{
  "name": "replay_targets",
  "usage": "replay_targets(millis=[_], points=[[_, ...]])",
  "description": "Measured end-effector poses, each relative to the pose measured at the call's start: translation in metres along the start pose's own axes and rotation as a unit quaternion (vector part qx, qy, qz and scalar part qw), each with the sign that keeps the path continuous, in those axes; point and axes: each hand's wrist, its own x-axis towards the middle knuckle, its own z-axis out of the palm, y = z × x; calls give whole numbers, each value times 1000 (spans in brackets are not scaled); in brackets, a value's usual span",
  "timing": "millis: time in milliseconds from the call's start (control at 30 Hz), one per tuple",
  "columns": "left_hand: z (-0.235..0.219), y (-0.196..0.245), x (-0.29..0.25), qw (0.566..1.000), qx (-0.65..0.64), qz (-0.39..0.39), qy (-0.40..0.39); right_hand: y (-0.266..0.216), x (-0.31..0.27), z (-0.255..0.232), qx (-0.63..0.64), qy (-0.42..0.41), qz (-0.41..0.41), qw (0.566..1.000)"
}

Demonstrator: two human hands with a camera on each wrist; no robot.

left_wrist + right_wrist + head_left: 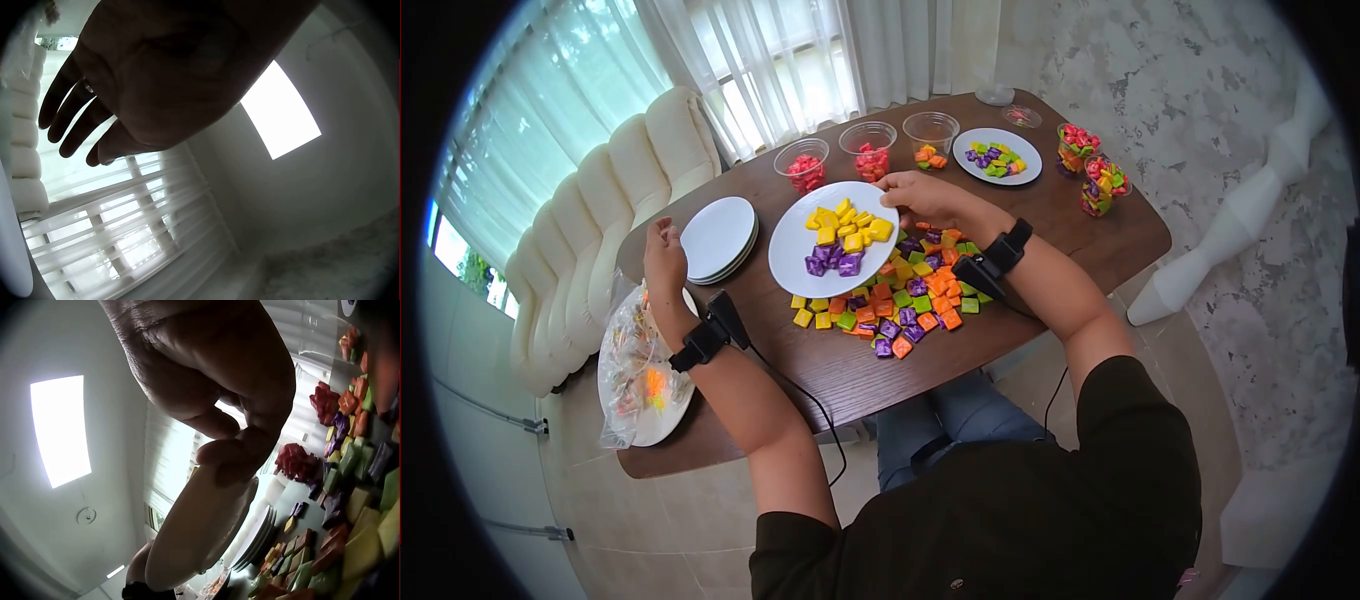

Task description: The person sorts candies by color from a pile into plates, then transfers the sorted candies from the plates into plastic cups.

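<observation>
In the head view my right hand (932, 198) pinches the far right rim of a white plate (790, 266), held above the table. Yellow wrapped candies (855, 243) and purple ones (837, 259) lie on that plate. The right wrist view shows the thumb and fingers (219, 456) at the rim and the plate tilted. My left hand (663, 260) holds nothing, raised beside a stack of white plates (718, 235). Its fingers (78, 128) hang loosely spread in the left wrist view. Beneath the held plate spreads a pile of mixed wrapped candies (910, 300).
Three clear cups (930, 128) with candies stand along the far edge. Right of them is a white plate of candies (1022, 150), then two filled cups (1105, 185). At the left, plastic bags (635, 350) lie on a white plate. Cables run from both wrist cameras.
</observation>
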Motion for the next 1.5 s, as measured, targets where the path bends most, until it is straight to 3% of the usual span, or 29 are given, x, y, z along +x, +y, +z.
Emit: replay_targets(millis=[133, 300, 567, 667, 900, 1033, 1133, 1200, 1267, 1400, 1433, 1500], points=[[0, 19, -6, 1000, 15, 11, -16, 3, -47, -61, 4, 24, -18, 1000], [4, 23, -6, 999, 26, 11, -36, 3, -98, -129, -24, 119, -35, 992], [9, 26, -7, 998, 35, 17, -58, 7, -143, -191, 24, 305, -83, 948], [10, 25, -7, 997, 36, 27, -61, 14, -142, -211, 73, 333, -81, 936], [10, 28, -8, 996, 35, 28, -71, 32, -98, -240, 129, 409, -115, 896], [15, 22, -8, 997, 27, 45, -62, 28, -57, -237, 113, 480, -65, 868], [11, 29, -12, 996, 33, 29, -79, 39, -16, -259, 106, 497, -23, 861], [8, 29, -15, 996, 27, 35, -75, 41, 2, -261, 94, 488, -40, 867], [12, 27, -15, 996, 24, 44, -80, 41, 27, -262, 96, 534, -21, 840], [15, 21, -17, 994, 43, 40, -91, 53, 72, -283, 39, 496, 75, 864], [16, 19, -17, 994, 38, 28, -98, 87, 109, -311, 55, 487, 2, 871], [16, 13, -16, 992, 58, 34, -103, 88, 120, -308, 30, 461, 55, 885]])
